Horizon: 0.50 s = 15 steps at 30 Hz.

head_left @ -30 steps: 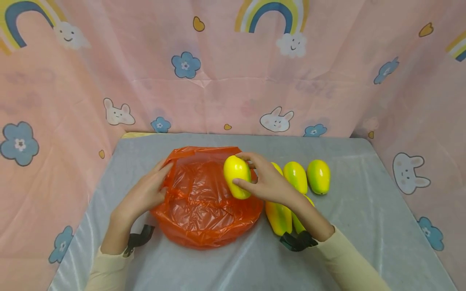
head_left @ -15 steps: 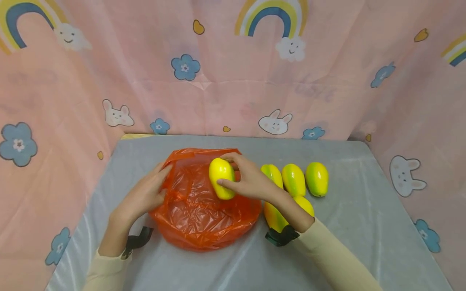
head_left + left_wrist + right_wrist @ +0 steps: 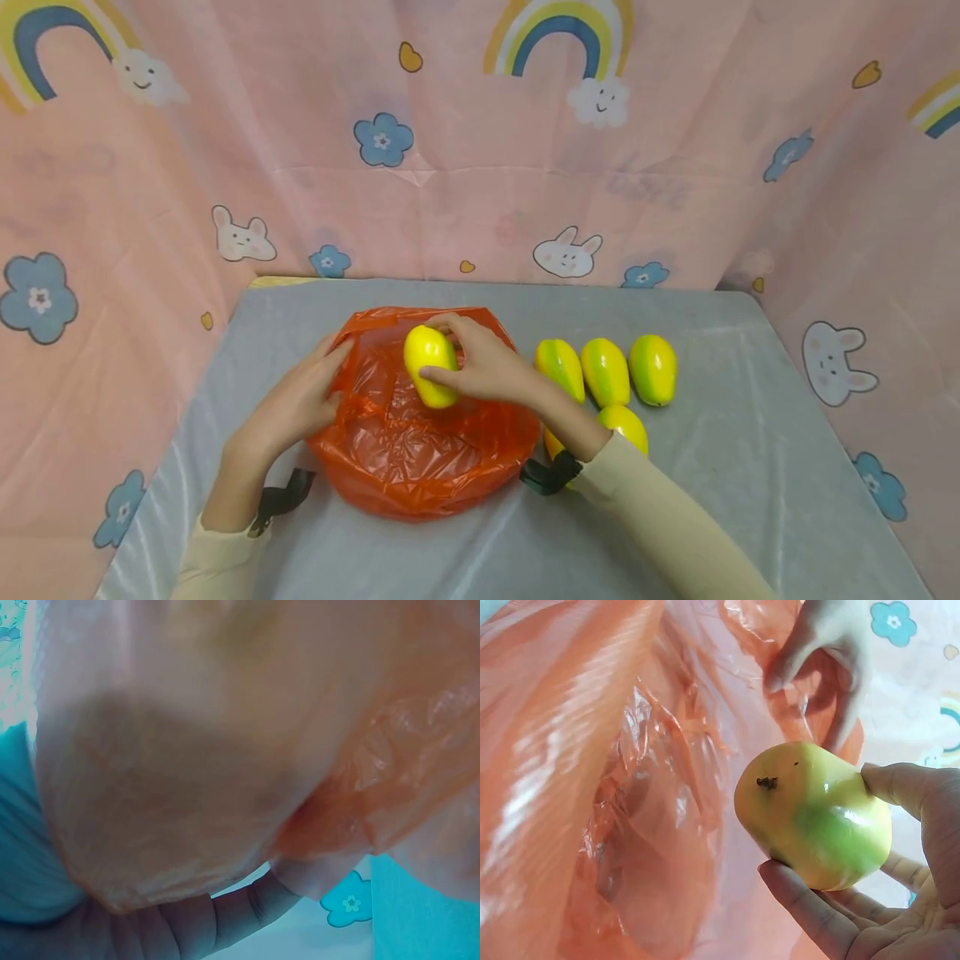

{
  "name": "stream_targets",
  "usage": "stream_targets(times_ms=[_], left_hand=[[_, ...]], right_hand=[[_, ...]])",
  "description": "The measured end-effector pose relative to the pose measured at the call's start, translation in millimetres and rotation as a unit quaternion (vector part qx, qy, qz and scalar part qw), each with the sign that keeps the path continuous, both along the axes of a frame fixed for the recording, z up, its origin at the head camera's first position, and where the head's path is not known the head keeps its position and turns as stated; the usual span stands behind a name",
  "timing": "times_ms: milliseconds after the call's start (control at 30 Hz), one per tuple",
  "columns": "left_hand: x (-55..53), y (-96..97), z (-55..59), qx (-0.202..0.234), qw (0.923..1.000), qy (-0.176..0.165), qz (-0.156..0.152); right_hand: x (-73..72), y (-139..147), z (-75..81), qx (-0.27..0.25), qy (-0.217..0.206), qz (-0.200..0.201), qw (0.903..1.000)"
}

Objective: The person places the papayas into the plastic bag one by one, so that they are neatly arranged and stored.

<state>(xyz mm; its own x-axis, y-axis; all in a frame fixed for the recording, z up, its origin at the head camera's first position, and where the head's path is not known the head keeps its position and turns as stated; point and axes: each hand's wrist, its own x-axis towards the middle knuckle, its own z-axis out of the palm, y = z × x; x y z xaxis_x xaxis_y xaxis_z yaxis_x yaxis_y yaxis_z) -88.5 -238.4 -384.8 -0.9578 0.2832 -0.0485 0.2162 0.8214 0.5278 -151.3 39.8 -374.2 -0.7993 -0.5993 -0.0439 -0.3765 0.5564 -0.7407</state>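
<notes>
In the head view, an orange-red plastic bag lies spread on the table with its mouth facing up. My left hand grips its left rim, thumb and fingers around the film. Over the bag's opening, my right hand holds a yellow-green mango between thumb and fingers. The right wrist view shows the stem end of this mango clear of the film. In the left wrist view, the bag's film covers most of the picture and hides part of the hand.
Right of the bag, several more mangoes lie in a loose group, partly hidden by the right forearm. A grey cloth covers the table. Pink printed curtains stand behind it and at both sides.
My right hand has moved left with the mango, from the bag's right side to over the middle of its opening. The left hand stays at the rim.
</notes>
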Motion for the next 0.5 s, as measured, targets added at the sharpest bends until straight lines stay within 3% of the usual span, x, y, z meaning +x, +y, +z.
stream_targets(times_ms=[500], left_hand=[[-1.2, -0.4, -4.1, 0.009, 0.9998, 0.012, -0.009]], right_hand=[[-13.1, -33.7, -12.1, 0.017, 0.006, 0.038, 0.9991]])
